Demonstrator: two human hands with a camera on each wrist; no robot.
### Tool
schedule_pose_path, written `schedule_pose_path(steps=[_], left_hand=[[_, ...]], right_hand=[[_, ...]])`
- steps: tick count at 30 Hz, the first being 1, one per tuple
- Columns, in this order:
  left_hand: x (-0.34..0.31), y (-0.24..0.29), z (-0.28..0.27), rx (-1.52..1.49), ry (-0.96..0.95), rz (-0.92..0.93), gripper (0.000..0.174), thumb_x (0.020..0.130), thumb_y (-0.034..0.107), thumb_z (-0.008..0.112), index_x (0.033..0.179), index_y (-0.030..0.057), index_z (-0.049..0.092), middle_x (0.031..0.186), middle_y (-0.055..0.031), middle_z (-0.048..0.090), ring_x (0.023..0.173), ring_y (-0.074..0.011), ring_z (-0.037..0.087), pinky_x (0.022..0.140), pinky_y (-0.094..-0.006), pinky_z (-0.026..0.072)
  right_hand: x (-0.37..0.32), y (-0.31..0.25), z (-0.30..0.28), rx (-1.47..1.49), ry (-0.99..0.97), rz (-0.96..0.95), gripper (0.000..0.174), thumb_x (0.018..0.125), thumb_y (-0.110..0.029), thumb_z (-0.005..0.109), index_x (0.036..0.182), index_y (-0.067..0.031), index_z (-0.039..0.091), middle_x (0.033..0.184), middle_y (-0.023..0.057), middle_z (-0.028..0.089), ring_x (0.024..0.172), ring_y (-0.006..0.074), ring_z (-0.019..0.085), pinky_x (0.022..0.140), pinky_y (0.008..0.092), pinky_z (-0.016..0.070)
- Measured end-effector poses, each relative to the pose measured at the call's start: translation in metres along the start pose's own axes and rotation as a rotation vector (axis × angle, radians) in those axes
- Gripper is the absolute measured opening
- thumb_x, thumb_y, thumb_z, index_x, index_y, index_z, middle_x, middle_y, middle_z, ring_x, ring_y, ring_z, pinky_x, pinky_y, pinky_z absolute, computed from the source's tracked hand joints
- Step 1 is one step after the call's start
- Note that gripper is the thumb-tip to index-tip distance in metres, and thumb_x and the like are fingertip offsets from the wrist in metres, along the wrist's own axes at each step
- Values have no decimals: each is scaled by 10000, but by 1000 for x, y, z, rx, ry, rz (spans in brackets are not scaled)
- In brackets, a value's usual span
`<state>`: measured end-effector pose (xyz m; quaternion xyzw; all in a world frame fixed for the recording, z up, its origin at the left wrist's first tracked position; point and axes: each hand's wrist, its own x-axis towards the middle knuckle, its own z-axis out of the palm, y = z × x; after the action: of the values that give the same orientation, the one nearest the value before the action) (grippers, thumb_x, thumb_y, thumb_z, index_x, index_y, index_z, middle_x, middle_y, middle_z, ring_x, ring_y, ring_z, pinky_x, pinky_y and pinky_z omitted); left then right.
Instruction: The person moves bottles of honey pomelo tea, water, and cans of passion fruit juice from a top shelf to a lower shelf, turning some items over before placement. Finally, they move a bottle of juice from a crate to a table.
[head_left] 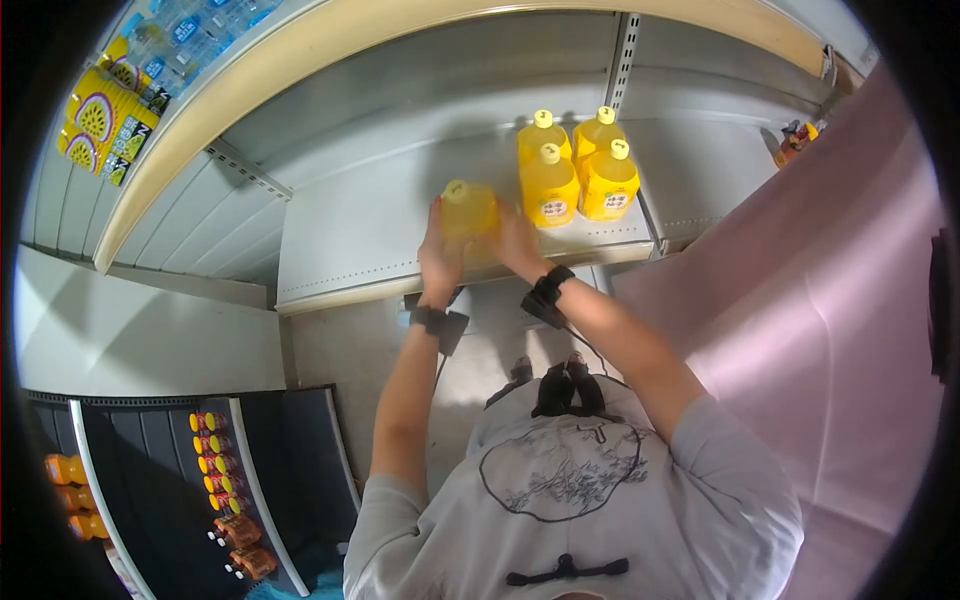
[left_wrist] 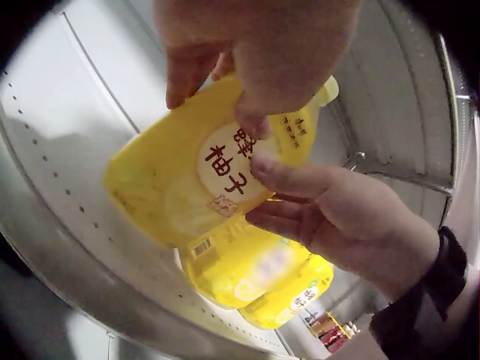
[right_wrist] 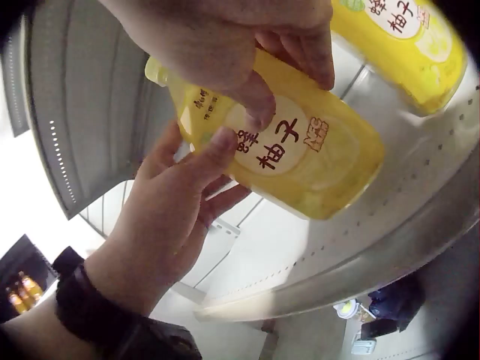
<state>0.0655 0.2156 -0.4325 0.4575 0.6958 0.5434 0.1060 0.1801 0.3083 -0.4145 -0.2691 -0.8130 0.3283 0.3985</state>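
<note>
Both hands hold one yellow drink bottle [head_left: 470, 210] between them, over the shelf's front part. My left hand [head_left: 440, 262] grips its left side, and my right hand [head_left: 517, 243] grips its right side. In the left wrist view the thumbs lie on the round white label of the bottle [left_wrist: 180, 176], and its pale cap [left_wrist: 328, 91] shows at the upper right. The right wrist view shows the same bottle [right_wrist: 330, 161] with both hands around its upper half. To the right, several matching yellow bottles [head_left: 550, 190] stand upright in a close group.
The white shelf [head_left: 350, 240] has a raised front lip and a grey back panel. An upper shelf edge [head_left: 240, 90] curves overhead, with water bottles [head_left: 185, 35] and yellow packs [head_left: 100, 120] at the left. Small drink bottles [head_left: 215, 465] stand lower left. A pink curtain [head_left: 800, 310] hangs at right.
</note>
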Motion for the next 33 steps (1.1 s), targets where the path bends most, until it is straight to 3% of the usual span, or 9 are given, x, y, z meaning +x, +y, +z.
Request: schedule_pose_path(steps=[2, 7, 10, 14, 15, 18, 24, 27, 33], left_hand=[[17, -15, 2, 20, -31, -2, 608, 778, 126, 543, 1320, 44, 278, 1302, -183, 382, 1159, -317, 426, 934, -332, 370], [54, -34, 10, 32, -80, -12, 637, 757, 119, 574, 1322, 61, 286, 1308, -187, 373, 1156, -315, 431, 935, -344, 375], [73, -42, 18, -120, -114, -64, 659, 746, 96, 592, 1327, 72, 281, 1309, -194, 368, 1161, -324, 424, 931, -356, 382], [85, -56, 35, 81, -68, 23, 658, 740, 82, 603, 1321, 73, 292, 1306, -205, 361, 1160, -337, 416, 935, -363, 376], [88, -52, 39, 83, -66, 19, 654, 742, 82, 603, 1319, 73, 295, 1306, -208, 359, 1166, -337, 408, 943, -365, 368], [100, -52, 50, 11, -69, 54, 633, 748, 64, 578, 1315, 77, 299, 1306, -207, 356, 1174, -341, 392, 960, -372, 350], [113, -53, 58, 25, -70, 71, 602, 748, 29, 497, 1313, 80, 297, 1309, -188, 361, 1171, -348, 389, 964, -380, 350], [114, -53, 60, 6, -65, 77, 586, 753, 34, 476, 1310, 78, 299, 1318, -183, 349, 1173, -347, 384, 964, -386, 350], [115, -51, 58, 78, -59, 141, 591, 758, 43, 469, 1317, 77, 279, 1333, -183, 325, 1173, -355, 380, 966, -399, 344]], right_hand=[[12, 11, 10, -14, 77, -64, 486, 681, -150, 665, 1112, -31, 473, 900, 212, 595, 863, 381, 563, 727, 416, 457], [40, 46, 39, -194, -23, 204, 515, 657, -152, 691, 1113, -35, 481, 910, 205, 598, 865, 366, 570, 727, 402, 464], [59, 56, 43, -220, -66, 332, 477, 645, -134, 699, 1070, -30, 510, 913, 202, 602, 864, 350, 579, 728, 390, 468], [76, 47, 46, -96, 57, 476, 416, 636, -114, 700, 1010, -27, 539, 921, 193, 607, 873, 330, 586, 731, 377, 470], [77, 47, 47, -55, 144, 430, 401, 638, -102, 692, 1002, -24, 540, 908, 181, 613, 870, 317, 592, 732, 366, 470], [89, 48, 45, 8, 131, 485, 439, 633, -73, 685, 1036, -22, 517, 917, 169, 612, 892, 305, 590, 757, 353, 465], [101, 40, 40, 141, 90, 683, 674, 583, -16, 690, 1182, -14, 380, 1047, 163, 561, 1023, 293, 532, 836, 333, 439], [104, 40, 45, 42, 85, 722, 702, 586, -11, 676, 1202, 12, 339, 1079, 170, 538, 1048, 288, 513, 870, 330, 420], [99, 39, 42, 225, 138, 618, 674, 603, -7, 651, 1196, 19, 332, 1102, 172, 522, 1072, 286, 496, 905, 327, 396]])
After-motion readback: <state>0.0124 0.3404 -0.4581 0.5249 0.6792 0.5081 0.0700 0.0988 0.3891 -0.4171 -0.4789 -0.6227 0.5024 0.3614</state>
